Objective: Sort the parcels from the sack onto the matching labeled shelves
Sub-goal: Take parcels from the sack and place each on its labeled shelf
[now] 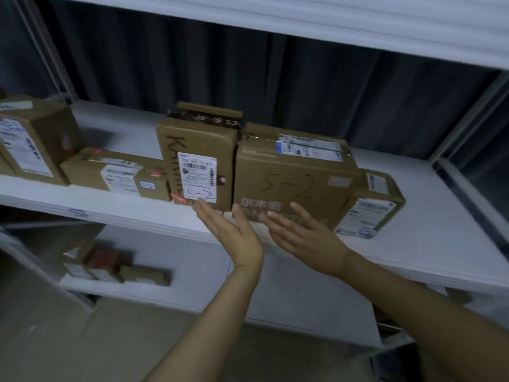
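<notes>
Both released with straight fingers, the left hand (231, 232) is at 6 o'clock of the upright parcel (198, 161), the right hand (300, 235) at 6 o'clock of the wide parcel (292, 177).

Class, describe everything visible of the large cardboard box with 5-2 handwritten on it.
The large box is brown cardboard, on the white shelf. Marker reads 5-2 on its front, printed characters below; a shipping label lies on top. An upright box abuts its left, a smaller box its right. The right hand spreads straight fingers over its lower front.
</notes>
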